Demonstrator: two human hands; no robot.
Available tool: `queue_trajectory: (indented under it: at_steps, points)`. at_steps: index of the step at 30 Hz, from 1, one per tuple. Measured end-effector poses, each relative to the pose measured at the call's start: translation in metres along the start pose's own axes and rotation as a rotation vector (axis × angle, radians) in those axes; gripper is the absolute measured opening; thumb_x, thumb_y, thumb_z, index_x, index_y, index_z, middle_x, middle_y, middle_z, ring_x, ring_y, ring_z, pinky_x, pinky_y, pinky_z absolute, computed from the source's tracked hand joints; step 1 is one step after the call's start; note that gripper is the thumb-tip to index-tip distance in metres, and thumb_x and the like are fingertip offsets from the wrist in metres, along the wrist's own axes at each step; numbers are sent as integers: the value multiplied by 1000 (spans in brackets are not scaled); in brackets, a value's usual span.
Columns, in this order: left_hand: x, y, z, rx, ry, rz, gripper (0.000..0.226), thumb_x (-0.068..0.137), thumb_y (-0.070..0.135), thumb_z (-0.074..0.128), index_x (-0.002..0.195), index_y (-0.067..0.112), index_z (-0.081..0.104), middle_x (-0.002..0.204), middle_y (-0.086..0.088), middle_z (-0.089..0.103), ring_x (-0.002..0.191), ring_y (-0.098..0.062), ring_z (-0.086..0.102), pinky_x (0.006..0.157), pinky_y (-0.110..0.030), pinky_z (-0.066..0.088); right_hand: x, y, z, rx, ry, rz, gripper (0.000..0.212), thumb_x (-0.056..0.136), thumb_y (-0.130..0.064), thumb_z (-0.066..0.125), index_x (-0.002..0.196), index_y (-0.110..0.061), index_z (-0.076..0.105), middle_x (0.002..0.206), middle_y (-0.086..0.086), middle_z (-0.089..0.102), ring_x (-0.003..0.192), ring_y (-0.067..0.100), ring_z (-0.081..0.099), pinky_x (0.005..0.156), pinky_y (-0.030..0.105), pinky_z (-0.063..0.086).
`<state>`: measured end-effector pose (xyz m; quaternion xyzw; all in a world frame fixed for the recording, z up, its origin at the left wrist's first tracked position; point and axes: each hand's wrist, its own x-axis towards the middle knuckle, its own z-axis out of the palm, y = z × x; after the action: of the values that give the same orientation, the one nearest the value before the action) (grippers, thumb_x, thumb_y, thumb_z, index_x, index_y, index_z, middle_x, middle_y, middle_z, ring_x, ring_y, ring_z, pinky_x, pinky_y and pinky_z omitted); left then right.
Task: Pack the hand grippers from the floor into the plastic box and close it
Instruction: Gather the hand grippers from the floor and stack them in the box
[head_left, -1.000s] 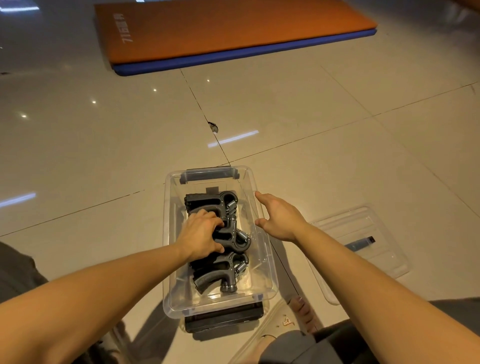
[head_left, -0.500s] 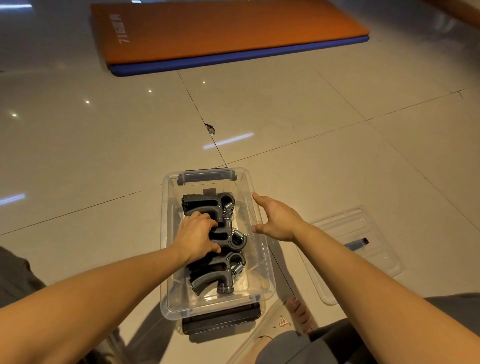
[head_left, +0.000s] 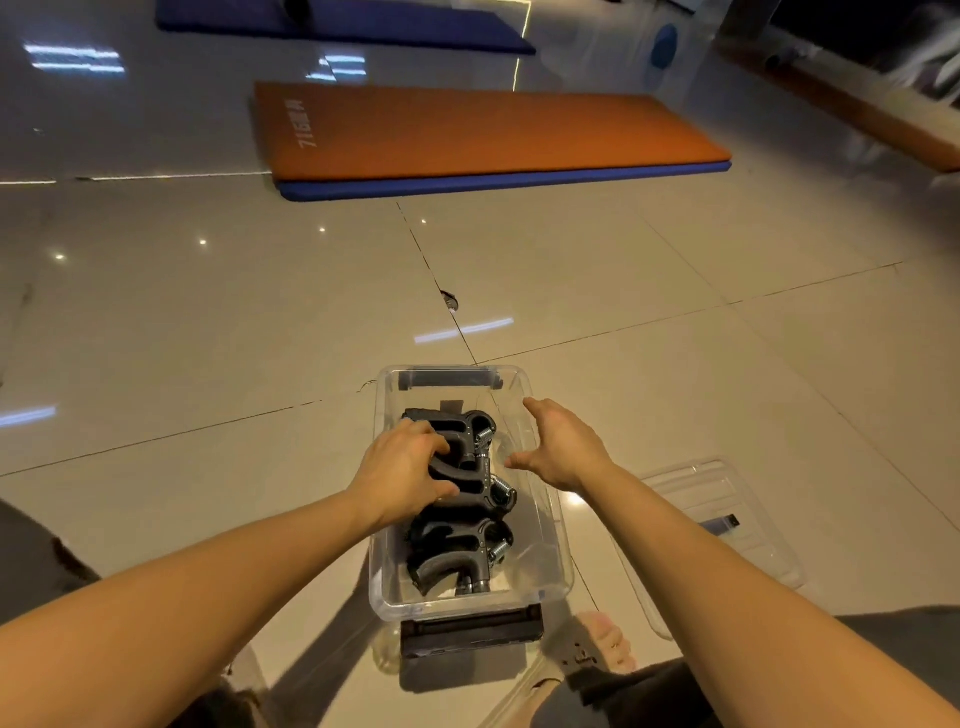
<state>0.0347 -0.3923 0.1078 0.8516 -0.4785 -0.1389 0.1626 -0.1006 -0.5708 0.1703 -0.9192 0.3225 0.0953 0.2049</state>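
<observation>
Three grey hand grippers (head_left: 457, 545) lie packed in the clear plastic box (head_left: 467, 605), the left hand (head_left: 408, 467) curled around the middle one, the right hand (head_left: 566, 447) spread-fingered above the rim, while the lid (head_left: 748, 556) awaits fitting on the floor beside.

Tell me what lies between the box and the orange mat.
Between box and mat: only bare floor, with a dark chip at a tile joint, in the head view.

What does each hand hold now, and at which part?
The left hand grips the middle hand gripper in the box by its curved handle. The right hand is open over the box rim and holds nothing.
</observation>
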Motion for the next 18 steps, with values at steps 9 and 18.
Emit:
queue_trajectory:
  at_steps: [9, 18]
  points:
    - [-118, -44, -123, -77, 243, -175, 55, 77, 59, 77, 120, 27, 68, 123, 9, 61, 118, -15, 52, 96, -36, 47, -70, -153, -13, 229, 147, -243, 67, 83, -34, 81, 142, -23, 51, 142, -5, 54, 118, 13, 57, 102, 37, 49]
    - [-297, -131, -260, -71, 413, -352, 48, 78, 51, 81, 117, 27, 68, 117, 10, 58, 109, -12, 56, 89, -33, 50, -152, -355, 0, 226, 125, -563, 57, 85, -36, 77, 136, -23, 57, 138, -4, 55, 122, 13, 54, 102, 36, 49]
